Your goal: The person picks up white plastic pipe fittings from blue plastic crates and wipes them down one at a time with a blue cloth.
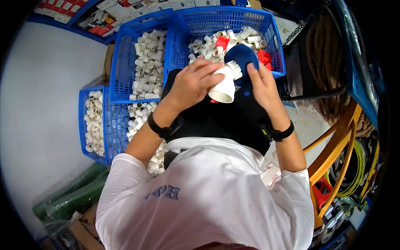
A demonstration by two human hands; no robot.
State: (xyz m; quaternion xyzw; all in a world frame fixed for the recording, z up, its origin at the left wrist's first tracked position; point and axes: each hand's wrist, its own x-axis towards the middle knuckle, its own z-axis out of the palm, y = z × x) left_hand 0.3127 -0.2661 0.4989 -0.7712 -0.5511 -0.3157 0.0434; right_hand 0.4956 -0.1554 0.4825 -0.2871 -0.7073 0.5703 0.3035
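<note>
Above my lap, my left hand (198, 81) grips a white plastic pipe fitting (223, 86) from its left side. The fitting's wide round mouth faces down, and a ribbed white cap or collar (234, 70) sits on its upper right branch. A dark blue, flat piece (242, 59), perhaps cloth, is held at its right edge by my right hand (262, 82), thumb on top. It lies just behind the fitting; whether they touch I cannot tell. Beyond both hands, a large blue plastic crate (278, 40) holds white pipe fittings (203, 47) and several red pieces (222, 42).
Left of it stand a second blue crate (117, 68) and a lower one (107, 125), both with white fittings. Boxes fill a shelf (106, 22) at the back left. On the right are coiled rope (323, 59), an orange metal frame (334, 147) and yellow-green cable (356, 168).
</note>
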